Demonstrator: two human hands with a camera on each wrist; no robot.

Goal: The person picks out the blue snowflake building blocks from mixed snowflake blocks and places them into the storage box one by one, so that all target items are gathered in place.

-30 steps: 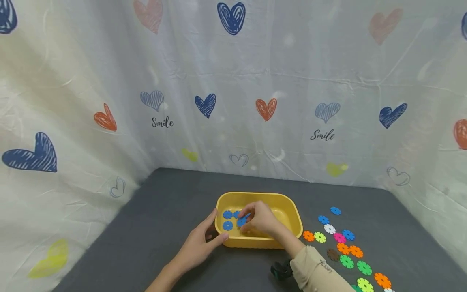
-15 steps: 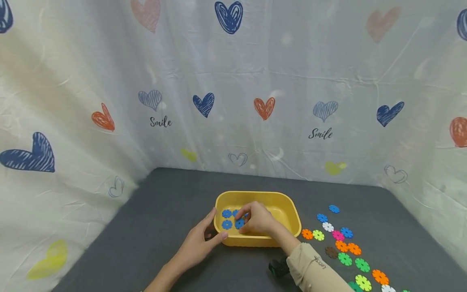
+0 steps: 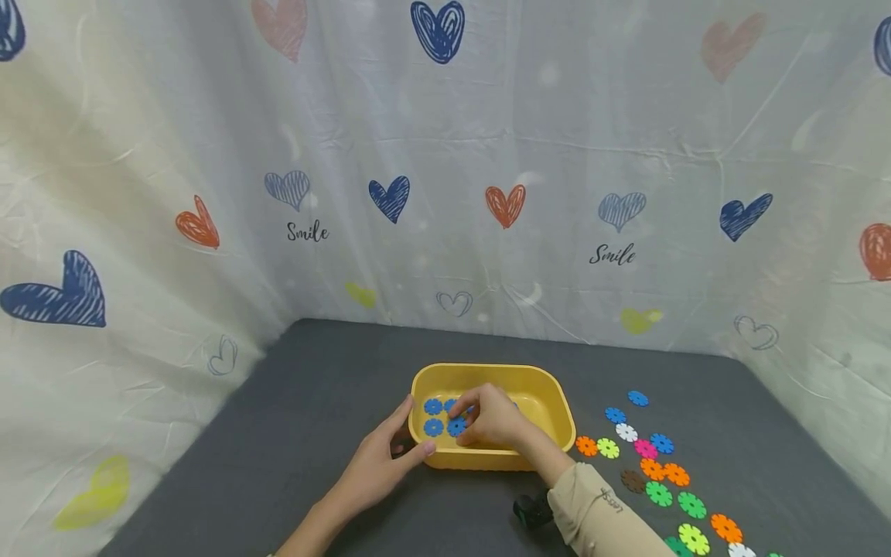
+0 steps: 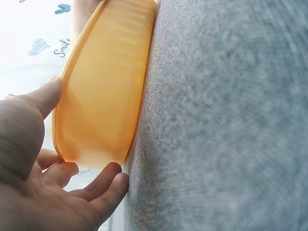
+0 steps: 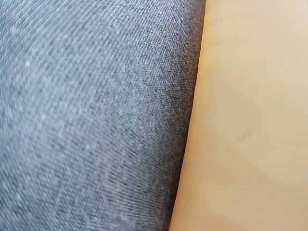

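A yellow plastic tub stands on the dark grey cloth. My left hand grips its left end, thumb on the near rim and fingers around the corner; the left wrist view shows the fingertips against the end wall. Inside the tub, my right hand reaches down with bent fingers and thumb around a blue notched disc. More blue discs lie flat beside it at the left end, one partly behind the fingers. The right wrist view shows only cloth and the tub's wall, no fingers.
Several loose notched discs in orange, white, pink, green, brown and blue lie right of the tub. A black object is by the right wrist. A heart-print curtain hangs behind.
The right hand has lowered slightly in the tub, and the blue disc at its fingers now sits lower, lined up with the others. The left hand keeps its grip.
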